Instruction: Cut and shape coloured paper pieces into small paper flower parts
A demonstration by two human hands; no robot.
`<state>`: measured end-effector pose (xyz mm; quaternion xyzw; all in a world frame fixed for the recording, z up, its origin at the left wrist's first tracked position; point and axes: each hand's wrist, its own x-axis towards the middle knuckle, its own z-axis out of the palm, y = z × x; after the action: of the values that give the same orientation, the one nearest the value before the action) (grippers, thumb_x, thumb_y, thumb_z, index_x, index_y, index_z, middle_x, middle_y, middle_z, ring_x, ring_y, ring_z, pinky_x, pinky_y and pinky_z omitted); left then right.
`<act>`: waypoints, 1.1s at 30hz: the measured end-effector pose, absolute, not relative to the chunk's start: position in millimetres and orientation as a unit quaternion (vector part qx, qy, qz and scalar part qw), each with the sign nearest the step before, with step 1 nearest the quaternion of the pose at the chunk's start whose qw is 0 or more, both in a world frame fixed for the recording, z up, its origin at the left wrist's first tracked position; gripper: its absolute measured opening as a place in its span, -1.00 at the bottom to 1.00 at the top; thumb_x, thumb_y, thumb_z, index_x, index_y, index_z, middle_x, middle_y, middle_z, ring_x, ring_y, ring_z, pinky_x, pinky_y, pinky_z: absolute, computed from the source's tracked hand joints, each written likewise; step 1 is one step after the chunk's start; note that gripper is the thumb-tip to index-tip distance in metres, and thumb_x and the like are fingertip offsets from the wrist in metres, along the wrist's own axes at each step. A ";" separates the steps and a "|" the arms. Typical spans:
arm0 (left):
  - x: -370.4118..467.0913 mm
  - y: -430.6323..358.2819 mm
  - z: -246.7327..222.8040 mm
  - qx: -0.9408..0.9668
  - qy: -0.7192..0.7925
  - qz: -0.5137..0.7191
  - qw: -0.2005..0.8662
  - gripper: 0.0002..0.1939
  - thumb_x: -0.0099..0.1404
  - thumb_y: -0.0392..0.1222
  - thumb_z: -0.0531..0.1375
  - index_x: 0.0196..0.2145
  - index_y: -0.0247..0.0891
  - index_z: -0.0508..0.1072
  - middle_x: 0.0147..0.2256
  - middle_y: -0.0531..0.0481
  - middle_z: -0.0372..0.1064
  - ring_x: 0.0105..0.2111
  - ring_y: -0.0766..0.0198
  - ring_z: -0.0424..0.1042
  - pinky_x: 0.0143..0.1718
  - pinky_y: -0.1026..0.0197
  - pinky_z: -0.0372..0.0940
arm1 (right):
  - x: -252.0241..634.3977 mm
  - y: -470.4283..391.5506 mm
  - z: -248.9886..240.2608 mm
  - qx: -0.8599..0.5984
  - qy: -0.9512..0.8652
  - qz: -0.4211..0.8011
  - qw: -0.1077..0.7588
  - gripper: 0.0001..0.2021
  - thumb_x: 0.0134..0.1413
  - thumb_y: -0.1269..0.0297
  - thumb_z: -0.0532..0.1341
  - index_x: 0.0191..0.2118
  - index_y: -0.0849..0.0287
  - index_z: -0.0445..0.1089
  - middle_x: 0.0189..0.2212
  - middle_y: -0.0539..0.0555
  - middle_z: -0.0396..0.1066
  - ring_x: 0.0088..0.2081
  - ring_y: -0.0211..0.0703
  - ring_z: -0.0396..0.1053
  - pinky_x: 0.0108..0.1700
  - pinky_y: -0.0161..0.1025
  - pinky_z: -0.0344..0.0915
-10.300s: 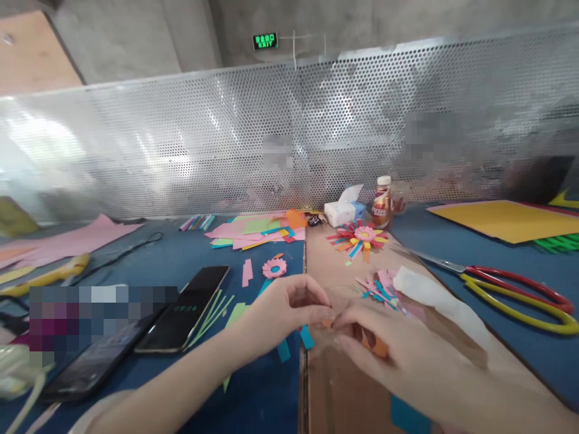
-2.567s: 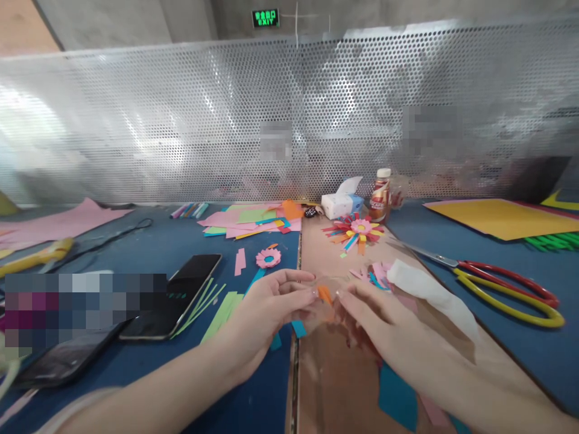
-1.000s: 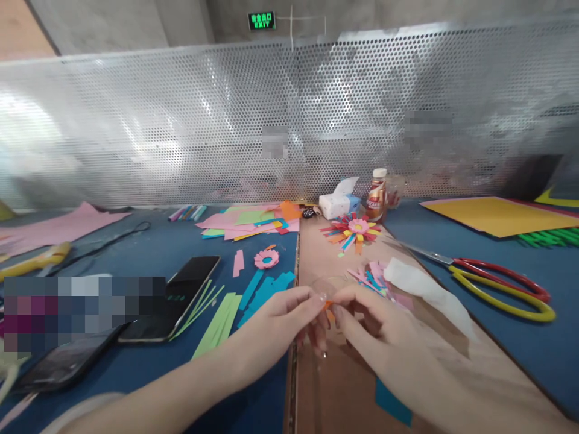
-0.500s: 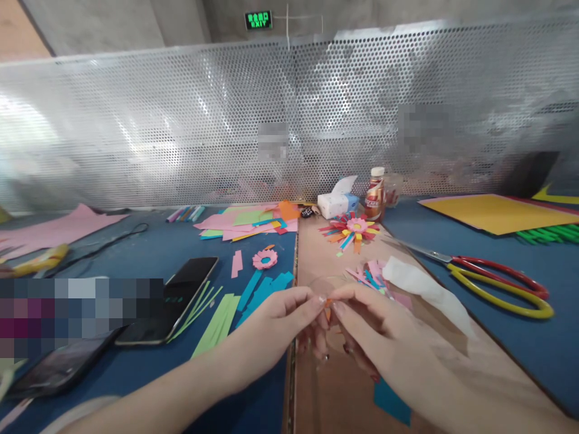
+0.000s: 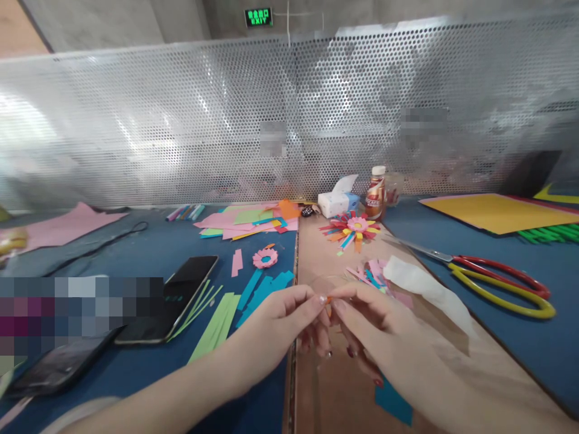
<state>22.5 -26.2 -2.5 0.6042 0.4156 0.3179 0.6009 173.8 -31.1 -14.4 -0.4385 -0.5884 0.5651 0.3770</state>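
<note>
Left hand (image 5: 275,325) and right hand (image 5: 384,322): fingers (image 5: 312,309) pinch orange paper (image 5: 329,299) between them. Pink flower (image 5: 265,266) beyond fingers, leftward; scissors (image 5: 458,263) well to right.

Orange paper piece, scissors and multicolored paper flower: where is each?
Orange paper piece (image 5: 329,299), head view: its small exposed upper part.
Scissors (image 5: 445,257), head view: metal beside the handles.
Multicolored paper flower (image 5: 357,225), head view: pink centre.

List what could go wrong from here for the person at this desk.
The small orange piece, pinched between the left hand and the right hand, could crease or slip. The wide green strips appear right beside the left forearm, so that arm might scatter them.
</note>
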 end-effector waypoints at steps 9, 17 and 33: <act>20.2 -27.4 -3.9 0.630 0.419 0.321 0.570 -0.71 0.24 -0.06 -0.07 -0.51 -0.26 0.27 -0.61 0.08 0.28 -0.56 0.36 0.24 -0.46 0.32 0.11 | 172.6 -32.1 -12.1 -0.438 -0.573 0.579 0.380 -0.85 -0.01 0.14 0.06 -0.37 0.10 0.21 -0.74 -0.17 0.11 -0.82 -0.49 -0.03 -0.82 -0.54 -0.05; 21.5 -27.0 -2.8 0.633 0.417 0.326 0.565 -0.70 0.24 -0.05 -0.07 -0.52 -0.25 0.28 -0.61 0.08 0.28 -0.56 0.35 0.24 -0.46 0.31 0.11 | 172.7 -34.2 -10.7 -0.446 -0.581 0.567 0.377 -0.85 0.01 0.16 0.05 -0.38 0.12 0.22 -0.77 -0.17 0.10 -0.82 -0.49 -0.03 -0.83 -0.55 -0.06; 20.9 -28.4 -1.2 0.659 0.407 0.314 0.548 -0.74 0.25 -0.10 -0.06 -0.50 -0.24 0.27 -0.60 0.09 0.29 -0.56 0.37 0.23 -0.47 0.32 0.09 | 172.1 -33.8 -4.4 -0.458 -0.566 0.570 0.380 -0.86 -0.01 0.26 0.05 -0.52 0.16 0.15 -0.83 -0.22 0.04 -0.84 -0.53 -0.13 -0.82 -0.56 -0.12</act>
<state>20.9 -28.4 -1.2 0.6593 0.4075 0.3143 0.5482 172.1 -33.8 -4.4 -0.4585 -0.5661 0.5697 0.3804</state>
